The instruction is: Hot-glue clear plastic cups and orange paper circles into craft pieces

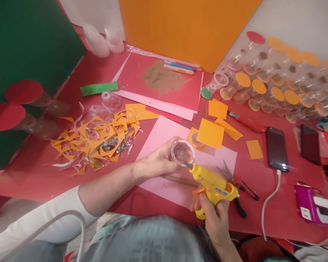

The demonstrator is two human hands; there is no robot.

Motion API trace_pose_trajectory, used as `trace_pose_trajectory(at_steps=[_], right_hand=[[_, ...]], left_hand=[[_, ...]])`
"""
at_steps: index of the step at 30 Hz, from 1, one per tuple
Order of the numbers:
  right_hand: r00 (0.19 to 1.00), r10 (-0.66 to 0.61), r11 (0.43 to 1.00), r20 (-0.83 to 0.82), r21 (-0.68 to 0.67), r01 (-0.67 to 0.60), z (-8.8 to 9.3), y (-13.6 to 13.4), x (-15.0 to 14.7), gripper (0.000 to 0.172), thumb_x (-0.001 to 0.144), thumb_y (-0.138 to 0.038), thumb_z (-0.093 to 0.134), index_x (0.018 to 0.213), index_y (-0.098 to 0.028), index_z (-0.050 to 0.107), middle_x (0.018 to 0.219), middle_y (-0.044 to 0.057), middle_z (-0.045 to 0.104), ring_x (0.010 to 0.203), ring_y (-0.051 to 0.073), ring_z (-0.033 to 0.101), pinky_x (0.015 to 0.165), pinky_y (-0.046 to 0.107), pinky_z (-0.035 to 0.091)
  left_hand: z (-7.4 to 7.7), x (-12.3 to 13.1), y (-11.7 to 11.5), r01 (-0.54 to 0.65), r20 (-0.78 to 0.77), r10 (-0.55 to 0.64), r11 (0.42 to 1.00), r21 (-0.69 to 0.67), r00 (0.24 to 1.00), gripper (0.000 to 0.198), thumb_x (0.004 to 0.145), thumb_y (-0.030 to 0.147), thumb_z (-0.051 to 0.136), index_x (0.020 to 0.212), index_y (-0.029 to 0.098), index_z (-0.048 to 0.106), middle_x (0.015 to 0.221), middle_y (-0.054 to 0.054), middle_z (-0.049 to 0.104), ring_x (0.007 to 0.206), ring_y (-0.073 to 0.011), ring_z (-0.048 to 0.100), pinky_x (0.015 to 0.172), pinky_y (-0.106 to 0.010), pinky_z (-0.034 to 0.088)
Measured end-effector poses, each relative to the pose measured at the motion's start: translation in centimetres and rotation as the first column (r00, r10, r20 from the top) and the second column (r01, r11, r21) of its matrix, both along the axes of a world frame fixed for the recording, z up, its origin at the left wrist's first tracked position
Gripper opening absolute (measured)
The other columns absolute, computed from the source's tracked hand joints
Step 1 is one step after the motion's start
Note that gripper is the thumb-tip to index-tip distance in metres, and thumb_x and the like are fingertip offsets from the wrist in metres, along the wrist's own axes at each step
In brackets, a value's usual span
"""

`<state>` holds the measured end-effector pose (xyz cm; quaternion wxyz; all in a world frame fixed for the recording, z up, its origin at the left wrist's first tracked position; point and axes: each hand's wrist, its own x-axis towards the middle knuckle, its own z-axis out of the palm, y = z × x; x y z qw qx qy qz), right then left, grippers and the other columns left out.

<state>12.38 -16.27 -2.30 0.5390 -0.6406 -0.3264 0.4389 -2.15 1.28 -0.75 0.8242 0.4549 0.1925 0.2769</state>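
My left hand (164, 156) is wrapped around a small clear plastic cup (183, 153), its round rim facing up toward me. In my right hand (213, 214) is a yellow hot glue gun (211, 183), with fingers around its handle and orange trigger. The nozzle points left and lies at the cup's rim; whether it touches cannot be made out. Just behind the cup, an orange paper square (211, 133) rests over another clear piece on an orange square. Beneath my hands is a pink paper sheet (158, 142), with a wooden stick (180, 180) partly hidden by the glue gun.
Scissors (236, 182) lie right of the glue gun, near a phone (277, 149) with a white cable. Orange paper scraps (98, 134) heap at left. Brown sand (164, 77) lies on red paper at the back. Several clear cup assemblies (278, 78) stand back right.
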Motion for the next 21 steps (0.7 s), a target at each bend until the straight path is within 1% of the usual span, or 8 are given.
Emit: trace_pose_trajectory(at_steps=[3, 5, 7, 9, 12, 15, 21], right_hand=[[1.000, -0.022, 1.000, -0.009, -0.013, 0.021, 0.02, -0.02, 0.04, 0.044, 0.095, -0.044, 0.066, 0.059, -0.020, 0.064, 0.050, 0.001, 0.063, 0.044, 0.016, 0.063, 0.047, 0.026, 0.056], [1.000, -0.007, 1.000, 0.002, 0.000, 0.007, 0.03, -0.03, 0.04, 0.042, 0.096, -0.041, 0.066, 0.059, -0.020, 0.064, 0.050, 0.002, 0.064, 0.044, 0.016, 0.063, 0.047, 0.026, 0.055], [1.000, 0.000, 1.000, 0.021, 0.017, 0.000, 0.04, -0.03, 0.00, 0.040, 0.095, -0.037, 0.067, 0.059, -0.020, 0.065, 0.051, 0.002, 0.065, 0.045, 0.016, 0.064, 0.047, 0.025, 0.055], [1.000, -0.017, 1.000, 0.017, 0.018, 0.017, 0.09, 0.01, -0.05, 0.041, 0.095, -0.039, 0.067, 0.059, -0.020, 0.065, 0.051, 0.002, 0.065, 0.045, 0.016, 0.064, 0.046, 0.025, 0.055], [0.999, -0.039, 0.999, -0.003, 0.010, 0.039, 0.21, 0.11, -0.12, 0.043, 0.095, -0.042, 0.066, 0.059, -0.020, 0.065, 0.051, 0.002, 0.065, 0.044, 0.016, 0.064, 0.045, 0.025, 0.055], [0.999, -0.034, 0.999, 0.018, 0.028, 0.033, 0.25, 0.19, -0.14, 0.040, 0.094, -0.038, 0.069, 0.058, -0.020, 0.064, 0.050, 0.002, 0.065, 0.043, 0.016, 0.064, 0.044, 0.025, 0.054], [0.999, -0.044, 0.999, 0.020, 0.018, 0.043, 0.11, 0.15, -0.10, 0.042, 0.095, -0.042, 0.067, 0.059, -0.020, 0.063, 0.051, 0.001, 0.065, 0.044, 0.016, 0.064, 0.044, 0.025, 0.055]], left_hand=[[0.00, 0.07, 0.02, -0.011, -0.020, 0.011, 1.000, -0.016, 1.000, 0.043, 0.073, 0.036, 0.089, 0.094, 0.018, 0.056, 0.090, 0.000, 0.063, 0.084, -0.0134, 0.064, 0.081, -0.027, 0.053], [-0.02, 0.12, 0.03, -0.018, -0.031, 0.018, 1.000, -0.022, 0.999, 0.045, 0.070, 0.035, 0.090, 0.093, 0.018, 0.055, 0.090, 0.000, 0.064, 0.083, -0.0133, 0.065, 0.082, -0.027, 0.055], [0.00, 0.18, 0.03, -0.028, -0.056, 0.026, 0.999, -0.033, 0.998, 0.048, 0.069, 0.035, 0.091, 0.093, 0.019, 0.054, 0.091, 0.000, 0.065, 0.084, -0.0143, 0.066, 0.081, -0.029, 0.056], [0.09, 0.23, 0.04, -0.027, -0.073, 0.024, 0.999, -0.045, 0.997, 0.049, 0.068, 0.035, 0.091, 0.092, 0.019, 0.052, 0.092, -0.001, 0.066, 0.085, -0.0152, 0.067, 0.080, -0.029, 0.056], [0.30, 0.28, 0.09, -0.017, -0.088, 0.013, 0.999, -0.036, 0.996, 0.049, 0.067, 0.031, 0.090, 0.091, 0.020, 0.050, 0.091, 0.000, 0.066, 0.085, -0.0161, 0.068, 0.079, -0.030, 0.055], [0.42, 0.29, 0.14, -0.031, -0.133, 0.028, 0.999, -0.020, 0.991, 0.049, 0.065, 0.026, 0.090, 0.091, 0.020, 0.049, 0.088, 0.001, 0.065, 0.083, -0.0157, 0.067, 0.077, -0.029, 0.054], [0.28, 0.35, -0.04, -0.043, -0.096, 0.044, 0.999, 0.004, 0.994, 0.046, 0.069, 0.027, 0.088, 0.092, 0.020, 0.049, 0.091, 0.001, 0.063, 0.082, -0.0125, 0.065, 0.074, -0.025, 0.053]])
